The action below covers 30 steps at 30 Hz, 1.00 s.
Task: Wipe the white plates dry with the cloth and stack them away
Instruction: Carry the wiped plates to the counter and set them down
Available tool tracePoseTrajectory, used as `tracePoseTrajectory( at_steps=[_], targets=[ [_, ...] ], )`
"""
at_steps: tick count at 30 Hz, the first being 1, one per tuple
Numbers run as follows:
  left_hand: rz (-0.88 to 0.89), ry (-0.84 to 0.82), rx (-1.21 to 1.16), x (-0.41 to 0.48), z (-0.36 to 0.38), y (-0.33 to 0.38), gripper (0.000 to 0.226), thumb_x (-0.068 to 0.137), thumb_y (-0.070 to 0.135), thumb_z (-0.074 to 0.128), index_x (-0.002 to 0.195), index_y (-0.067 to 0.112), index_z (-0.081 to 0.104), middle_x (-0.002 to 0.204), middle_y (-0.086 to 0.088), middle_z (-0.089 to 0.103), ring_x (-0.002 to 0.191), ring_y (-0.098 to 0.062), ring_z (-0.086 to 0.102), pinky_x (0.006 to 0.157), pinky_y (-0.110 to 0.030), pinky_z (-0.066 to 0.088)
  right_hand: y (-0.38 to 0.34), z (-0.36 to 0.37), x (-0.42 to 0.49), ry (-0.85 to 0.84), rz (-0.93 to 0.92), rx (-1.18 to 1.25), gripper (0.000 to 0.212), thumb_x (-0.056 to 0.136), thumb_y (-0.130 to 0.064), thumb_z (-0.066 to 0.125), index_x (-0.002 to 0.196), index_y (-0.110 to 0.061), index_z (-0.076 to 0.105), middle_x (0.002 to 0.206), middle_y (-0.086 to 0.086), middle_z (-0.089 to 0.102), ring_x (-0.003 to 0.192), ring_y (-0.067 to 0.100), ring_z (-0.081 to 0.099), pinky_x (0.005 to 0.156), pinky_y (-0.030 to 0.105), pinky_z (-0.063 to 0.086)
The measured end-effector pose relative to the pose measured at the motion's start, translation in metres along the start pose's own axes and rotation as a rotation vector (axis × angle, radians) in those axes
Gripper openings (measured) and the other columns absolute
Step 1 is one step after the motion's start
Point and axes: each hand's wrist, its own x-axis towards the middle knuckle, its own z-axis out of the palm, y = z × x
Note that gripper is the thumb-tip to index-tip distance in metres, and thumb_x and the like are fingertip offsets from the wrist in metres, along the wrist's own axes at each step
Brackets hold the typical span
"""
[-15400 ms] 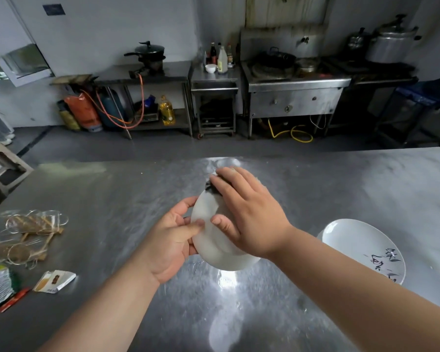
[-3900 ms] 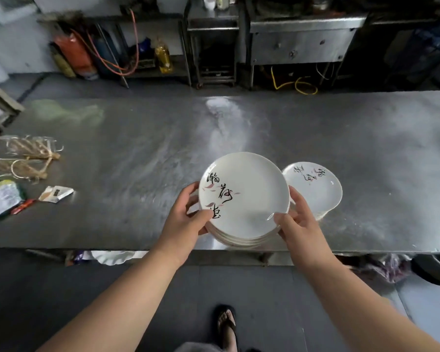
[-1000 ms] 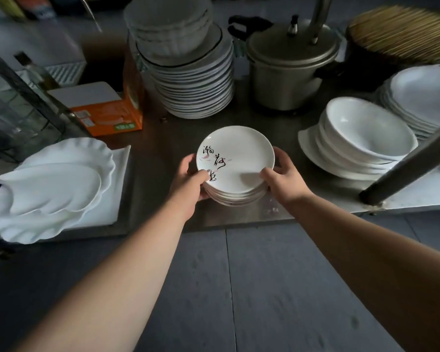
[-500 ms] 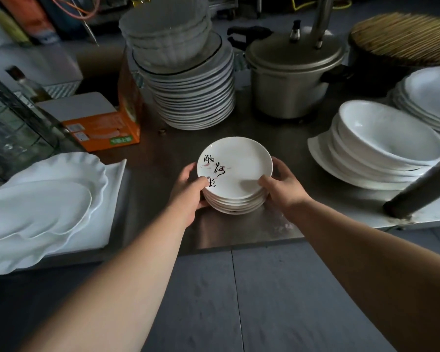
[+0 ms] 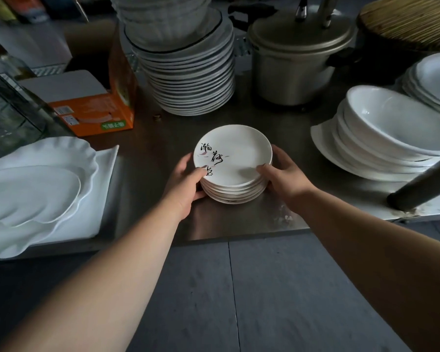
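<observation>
A stack of several small white plates (image 5: 235, 158), the top one marked with black brush writing, sits on a steel shelf (image 5: 239, 222) near its front edge. My left hand (image 5: 186, 182) grips the stack's left side, thumb on the top plate's rim. My right hand (image 5: 283, 175) grips the right side the same way. No cloth is in view.
Behind stand a tall pile of white plates and bowls (image 5: 188, 64) and a metal pressure cooker (image 5: 295, 54). Stacked white bowls (image 5: 391, 138) sit to the right, scalloped white platters (image 5: 36, 189) to the left, an orange box (image 5: 97, 113) at back left. A dark post (image 5: 422, 184) leans at right.
My hands have lowered the stack onto the steel shelf and still grip it. The view has shifted slightly closer since half a second ago.
</observation>
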Motion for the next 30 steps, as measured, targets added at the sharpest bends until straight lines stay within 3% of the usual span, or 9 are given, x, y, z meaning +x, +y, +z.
tracePoseTrajectory(
  at_steps=[5,9,13,16,19,21,23,27,30],
  targets=[
    [0.029,-0.007,0.030,0.004,-0.002,-0.002,0.054,0.097,0.010,0.064,0.143,0.037,0.054,0.132,0.004,0.066,0.116,-0.013,0.063,0.095,-0.054,0.058,0.002,-0.001,0.004,0.002,-0.001,-0.002,0.069,0.074,-0.028,0.074,0.141,-0.039,0.059,0.112,-0.004,0.078,0.102,0.019,0.076,0.090,0.042,0.062],
    [0.036,-0.017,0.021,0.005,-0.005,-0.001,0.054,0.095,0.009,0.064,0.141,0.036,0.056,0.129,0.004,0.069,0.117,-0.013,0.063,0.096,-0.055,0.058,0.002,-0.004,0.005,-0.042,-0.011,0.007,0.068,0.079,-0.025,0.074,0.144,-0.038,0.058,0.112,-0.003,0.078,0.103,0.022,0.076,0.088,0.041,0.061],
    [0.067,-0.049,0.044,0.000,-0.004,-0.001,0.052,0.098,0.009,0.064,0.138,0.041,0.053,0.126,0.008,0.068,0.116,-0.012,0.063,0.100,-0.055,0.056,0.003,-0.003,0.003,-0.083,-0.057,0.000,0.065,0.085,-0.023,0.070,0.146,-0.039,0.056,0.121,-0.003,0.076,0.112,0.021,0.073,0.102,0.046,0.057],
    [0.108,-0.110,0.050,-0.005,-0.006,-0.006,0.067,0.095,0.009,0.068,0.147,0.044,0.046,0.131,0.009,0.065,0.125,-0.016,0.062,0.102,-0.047,0.055,0.004,-0.003,-0.003,-0.093,-0.113,-0.090,0.068,0.089,-0.034,0.070,0.152,-0.040,0.048,0.131,-0.012,0.071,0.124,0.010,0.066,0.113,0.046,0.050],
    [0.213,-0.155,0.175,-0.010,-0.012,-0.020,0.091,0.080,0.027,0.081,0.155,0.048,0.035,0.151,0.011,0.055,0.139,-0.009,0.052,0.116,-0.042,0.045,0.013,-0.003,-0.016,-0.054,-0.172,-0.245,0.087,0.090,-0.054,0.075,0.162,-0.039,0.027,0.143,-0.028,0.057,0.137,-0.003,0.052,0.121,0.039,0.040],
    [0.278,-0.196,0.306,-0.011,-0.014,-0.029,0.103,0.074,0.040,0.087,0.157,0.053,0.028,0.159,0.017,0.044,0.148,-0.006,0.040,0.124,-0.046,0.033,0.020,-0.004,-0.022,-0.056,-0.221,-0.359,0.103,0.080,-0.072,0.077,0.160,-0.051,0.016,0.156,-0.022,0.047,0.145,0.003,0.044,0.121,0.044,0.040],
    [0.284,-0.221,0.366,-0.013,-0.013,-0.035,0.114,0.069,0.046,0.090,0.158,0.058,0.019,0.163,0.020,0.036,0.151,-0.004,0.035,0.125,-0.048,0.032,0.025,-0.004,-0.023,-0.058,-0.257,-0.432,0.110,0.073,-0.079,0.078,0.157,-0.059,0.010,0.162,-0.014,0.042,0.149,0.007,0.041,0.120,0.047,0.041],
    [0.323,-0.189,0.426,-0.019,-0.009,-0.039,0.124,0.064,0.051,0.093,0.155,0.066,0.009,0.164,0.025,0.032,0.151,0.000,0.031,0.125,-0.047,0.032,0.028,0.000,-0.021,-0.016,-0.273,-0.505,0.129,0.065,-0.084,0.077,0.163,-0.041,0.006,0.164,-0.010,0.040,0.150,0.008,0.040,0.120,0.046,0.041],
    [0.335,-0.154,0.447,-0.018,-0.009,-0.037,0.122,0.063,0.052,0.091,0.154,0.067,0.011,0.162,0.027,0.033,0.150,0.001,0.033,0.125,-0.045,0.033,0.025,0.002,-0.020,-0.001,-0.266,-0.518,0.130,0.061,-0.086,0.076,0.163,-0.042,0.009,0.163,-0.010,0.042,0.148,0.008,0.042,0.119,0.045,0.043]
  ],
)
